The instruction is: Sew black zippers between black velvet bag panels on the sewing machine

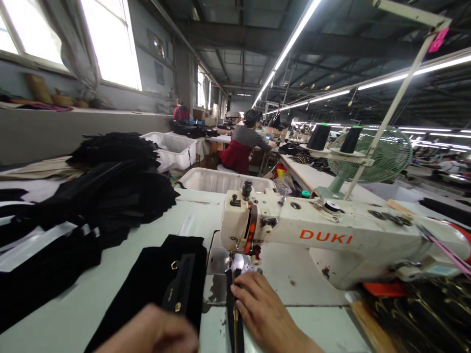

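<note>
A narrow black zipper (235, 314) with gold-coloured teeth runs under the presser foot of a white sewing machine (287, 230). On it lie the bent fingers of my right hand (259, 306), close together just in front of the needle area. My left hand (158, 331) is smeared by motion at the bottom edge, and its fingers cannot be made out. Beyond that hand, left of the machine bed, a black fabric piece (143, 279) rests on the pale table (110, 284). It carries a black strip (180, 279) with gold-coloured metal parts.
Stacked black fabric pieces (121, 191) cover the table's left side. Behind the machine stands a white bin (224, 180). Black thread cones (319, 137) and a green fan (382, 152) are at the back right. Black-and-gold pieces (430, 314) lie at lower right. A person (243, 142) sits ahead.
</note>
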Demonstrator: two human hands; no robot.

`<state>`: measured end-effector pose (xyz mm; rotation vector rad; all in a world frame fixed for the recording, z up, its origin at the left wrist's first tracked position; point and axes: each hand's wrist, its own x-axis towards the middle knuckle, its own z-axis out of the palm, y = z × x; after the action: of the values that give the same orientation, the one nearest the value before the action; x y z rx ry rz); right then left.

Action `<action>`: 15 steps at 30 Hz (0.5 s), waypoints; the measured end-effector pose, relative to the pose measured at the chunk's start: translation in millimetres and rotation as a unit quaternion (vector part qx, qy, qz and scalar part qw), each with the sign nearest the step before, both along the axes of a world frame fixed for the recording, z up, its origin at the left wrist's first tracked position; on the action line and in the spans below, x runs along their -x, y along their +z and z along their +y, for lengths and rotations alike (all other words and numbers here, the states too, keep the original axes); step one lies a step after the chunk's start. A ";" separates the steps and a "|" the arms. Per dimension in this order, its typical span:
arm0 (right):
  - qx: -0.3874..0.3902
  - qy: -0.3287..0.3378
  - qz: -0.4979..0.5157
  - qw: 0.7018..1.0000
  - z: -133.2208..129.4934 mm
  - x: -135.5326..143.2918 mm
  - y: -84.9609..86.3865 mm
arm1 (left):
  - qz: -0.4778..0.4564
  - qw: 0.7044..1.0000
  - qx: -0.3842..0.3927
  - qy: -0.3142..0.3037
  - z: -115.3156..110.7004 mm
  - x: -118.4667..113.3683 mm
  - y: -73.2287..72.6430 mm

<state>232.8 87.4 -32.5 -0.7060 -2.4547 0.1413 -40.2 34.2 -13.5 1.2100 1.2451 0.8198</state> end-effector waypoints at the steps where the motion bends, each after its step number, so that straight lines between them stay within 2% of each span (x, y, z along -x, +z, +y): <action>1: -0.018 -0.001 0.003 1.000 0.9 -0.2 -0.8 | 0.085 0.994 -0.072 -0.011 18.8 13.6 7.6; 2: -0.034 -0.001 0.005 0.999 1.8 -0.3 -2.5 | 0.171 0.974 -0.145 -0.016 38.6 24.6 13.9; 4: -0.055 -0.005 0.005 0.998 3.1 -1.0 -8.0 | 0.254 0.943 -0.213 -0.014 74.9 37.3 20.4; 7: -0.069 -0.020 0.008 0.997 1.6 -2.1 -15.4 | 0.318 0.913 -0.252 -0.036 104.7 34.4 13.8; 10: -0.058 -0.032 0.026 0.997 -3.0 -0.2 -15.2 | 0.335 0.905 -0.257 -0.053 105.9 18.1 -1.5; 15: -0.036 -0.039 0.048 0.997 -7.4 5.9 -6.8 | 0.325 0.905 -0.272 -0.036 91.4 -11.0 -18.5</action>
<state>226.9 80.0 -39.3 -0.7446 -2.3248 0.0553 -29.1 125.6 -32.0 2.0910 1.5315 0.7546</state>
